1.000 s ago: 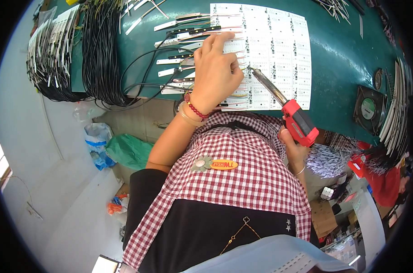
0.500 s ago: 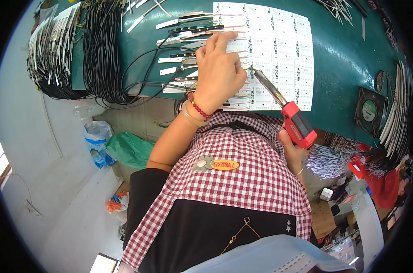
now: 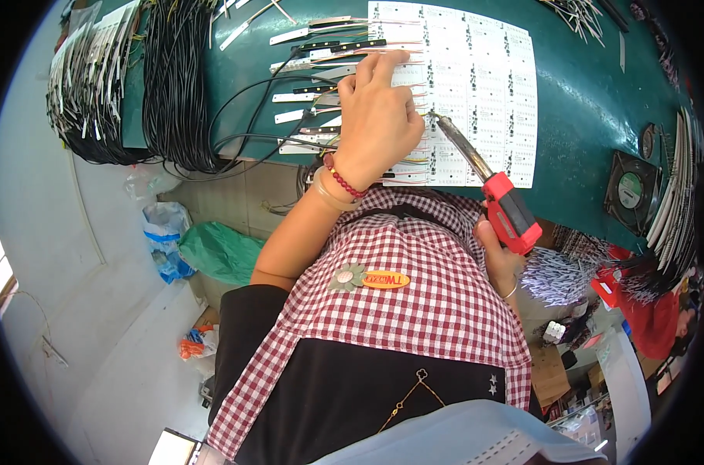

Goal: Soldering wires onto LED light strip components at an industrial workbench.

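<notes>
A person in a red and white checked apron [image 3: 398, 318] is at a green table [image 3: 573, 116], and I can see both hands at work. The big white board [image 3: 487, 85] lies flat on the table, with rows of tiny black parts on it. The left hand [image 3: 378, 124] is spread over the board's left side, fingers bent. I cannot tell if its thumb and fingers are pinching a wire. It gets in the way and hides some of the board and the thin wires there. The right hand [image 3: 500, 256] is wrapped around the red handle of a soldering iron [image 3: 514, 213]. The iron's tip is just beside the left thumb, over the board, but I cannot tell if it touches.

Little strips [image 3: 290, 98] stick out past the board's left edge, and loops of black cable [image 3: 243, 137] run across some of them. Farther left lies a fat bunch of black cables [image 3: 173, 85], next to a pile of white strips [image 3: 96, 70]. Over on the right sit a small black fan [image 3: 631, 190] and a bundle of pale wires [image 3: 672, 205]. Below the table, on the left, are a green bag [image 3: 222, 252] and a blue and white bag [image 3: 166, 232].
</notes>
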The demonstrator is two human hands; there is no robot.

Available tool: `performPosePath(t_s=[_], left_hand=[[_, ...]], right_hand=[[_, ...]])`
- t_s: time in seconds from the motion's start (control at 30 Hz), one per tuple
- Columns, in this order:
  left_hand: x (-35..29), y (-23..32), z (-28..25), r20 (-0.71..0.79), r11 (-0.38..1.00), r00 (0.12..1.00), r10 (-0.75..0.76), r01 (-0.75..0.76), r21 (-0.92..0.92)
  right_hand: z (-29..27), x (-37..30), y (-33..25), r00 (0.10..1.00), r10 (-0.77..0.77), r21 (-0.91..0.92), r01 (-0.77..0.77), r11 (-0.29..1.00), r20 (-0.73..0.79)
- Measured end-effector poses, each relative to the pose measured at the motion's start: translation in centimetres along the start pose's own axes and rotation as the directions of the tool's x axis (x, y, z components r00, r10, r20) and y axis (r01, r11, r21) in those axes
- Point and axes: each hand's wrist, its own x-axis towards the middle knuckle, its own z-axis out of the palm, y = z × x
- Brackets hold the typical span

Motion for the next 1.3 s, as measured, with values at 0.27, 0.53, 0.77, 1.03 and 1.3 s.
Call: performPosePath(t_s=[0.27, 0.53, 0.77, 1.03, 1.3], left_hand=[[0.0, -0.2, 0.0, 0.008, 1.000, 1.000, 0.012, -0.012, 0.005], [-0.2, -0.3, -0.2, 0.047, 0.999, 0.998, 0.033, -0.032, -0.021], [-0.2, 0.0, -0.1, 0.038, 1.000, 0.999, 0.018, -0.017, -0.022], [-0.2, 0.1, 0.0, 0.021, 1.000, 1.000, 0.015, -0.015, -0.025], [-0.5, -0.1, 0.2, 0.016, 1.000, 1.000, 0.015, -0.014, -0.014]], right_hand=[[-0.7, 0.1, 0.7, 0.999, -0.033, 0.103, 0.028, 0.994, 0.039], [-0.3, -0.1, 0.8, 0.999, -0.002, 0.122, -0.002, 0.993, 0.034], [-0.3, -0.4, 1.1, 0.998, 0.041, 0.014, -0.041, 0.999, 0.042], [0.4, -0.7, 1.4, 1.000, -0.012, 0.068, 0.012, 0.998, -0.004], [-0.1, -0.6, 0.5, 0.999, -0.027, 0.160, 0.021, 0.987, 0.031]])
